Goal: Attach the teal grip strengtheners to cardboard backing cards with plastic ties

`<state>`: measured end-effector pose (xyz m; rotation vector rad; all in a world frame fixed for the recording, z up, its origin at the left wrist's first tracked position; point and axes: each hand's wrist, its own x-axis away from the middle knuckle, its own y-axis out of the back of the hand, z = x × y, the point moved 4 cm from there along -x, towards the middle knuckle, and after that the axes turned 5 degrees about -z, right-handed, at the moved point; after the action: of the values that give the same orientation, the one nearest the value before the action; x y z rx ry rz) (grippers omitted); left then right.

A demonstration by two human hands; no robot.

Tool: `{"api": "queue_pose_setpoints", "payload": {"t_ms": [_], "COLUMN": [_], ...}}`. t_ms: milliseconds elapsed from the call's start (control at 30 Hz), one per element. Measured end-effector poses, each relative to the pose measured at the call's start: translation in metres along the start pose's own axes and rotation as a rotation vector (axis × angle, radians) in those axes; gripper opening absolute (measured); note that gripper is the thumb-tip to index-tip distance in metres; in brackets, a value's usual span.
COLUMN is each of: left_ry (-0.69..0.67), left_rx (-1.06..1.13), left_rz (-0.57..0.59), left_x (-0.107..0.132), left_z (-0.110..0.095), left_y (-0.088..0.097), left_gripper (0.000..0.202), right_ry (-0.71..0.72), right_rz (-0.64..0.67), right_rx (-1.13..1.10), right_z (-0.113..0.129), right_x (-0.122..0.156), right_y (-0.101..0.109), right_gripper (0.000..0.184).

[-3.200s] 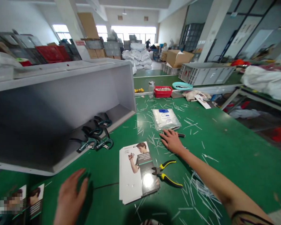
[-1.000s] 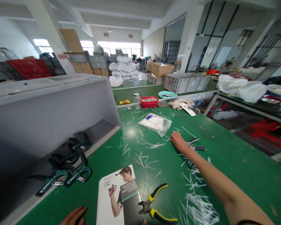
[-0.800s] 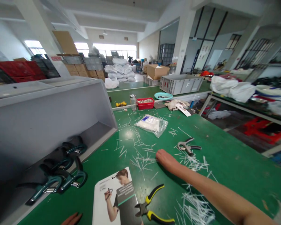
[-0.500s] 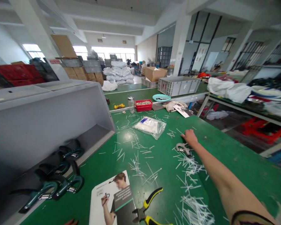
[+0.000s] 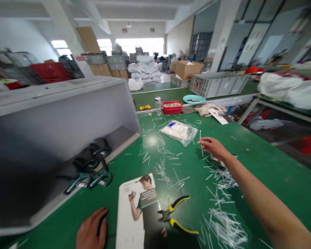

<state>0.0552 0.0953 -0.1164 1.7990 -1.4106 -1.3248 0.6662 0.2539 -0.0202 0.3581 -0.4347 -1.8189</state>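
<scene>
Since half a second ago, one white plastic strip (image 5: pixel 200 136) has come up off the table (image 5: pixel 269 180) and now stands nearly upright at my fingertips; my right hand (image 5: pixel 214 147) pinches it between thumb and fingers, just beside the clear plastic bag (image 5: pixel 180 132); a grey hand gripper (image 5: pixel 221 165) lies partly hidden below my wrist, near a loose pile of strips (image 5: pixel 226 228); my left hand (image 5: pixel 92 229) is loosely open, thumb apart from the fingers, between the grey crate (image 5: pixel 114 95) and the printed cards (image 5: pixel 131 211); yellow-and-black cutting pliers (image 5: pixel 166 216) lie with handles spread, their tips at the cards' right edge; several dark green hand grippers (image 5: pixel 101 178) sit heaped inside the crate; farther back, a glass jar (image 5: pixel 158 108) stands next to a red tray (image 5: pixel 172 110).
</scene>
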Motion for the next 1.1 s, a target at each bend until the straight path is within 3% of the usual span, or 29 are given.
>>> {"api": "queue_pose_setpoints", "payload": {"t_ms": [133, 200, 300, 400, 567, 667, 800, 933, 1100], "left_ry": [0.230, 0.372, 0.374, 0.396, 0.505, 0.551, 0.628, 0.551, 0.566], "left_rx": [0.210, 0.422, 0.529, 0.631, 0.830, 0.850, 0.931, 0.867, 1.072], "left_rz": [-0.018, 0.058, 0.117, 0.090, 0.057, 0.009, 0.030, 0.010, 0.049], "left_x": [-0.006, -0.007, -0.009, -0.014, -0.021, -0.018, -0.015, -0.019, -0.025], "left_z": [-0.048, -0.068, -0.091, -0.094, -0.081, -0.075, -0.065, -0.060, -0.060], "left_y": [0.020, 0.015, 0.009, 0.010, 0.011, 0.010, 0.014, 0.042, 0.069], "left_gripper": [0.035, 0.046, 0.067, 0.049, 0.043, 0.044, 0.045, 0.032, 0.036], "right_ry": [-0.083, -0.131, -0.131, -0.135, -0.202, -0.231, -0.215, -0.108, 0.136], "right_rz": [0.325, 0.478, 0.659, 0.777, 0.850, 0.823, 0.766, 0.731, 0.451], "right_rx": [-0.342, -0.460, -0.528, -0.571, -0.623, -0.629, -0.627, -0.570, -0.540], "right_z": [0.028, 0.049, 0.088, 0.123, 0.156, 0.161, 0.162, 0.168, 0.191], "right_x": [0.065, 0.102, 0.153, 0.187, 0.209, 0.214, 0.216, 0.215, 0.210], "right_y": [-0.077, -0.116, -0.163, -0.192, -0.215, -0.227, -0.240, -0.246, -0.242], "right_gripper": [0.038, 0.034, 0.029, 0.029, 0.030, 0.030, 0.030, 0.029, 0.026]}}
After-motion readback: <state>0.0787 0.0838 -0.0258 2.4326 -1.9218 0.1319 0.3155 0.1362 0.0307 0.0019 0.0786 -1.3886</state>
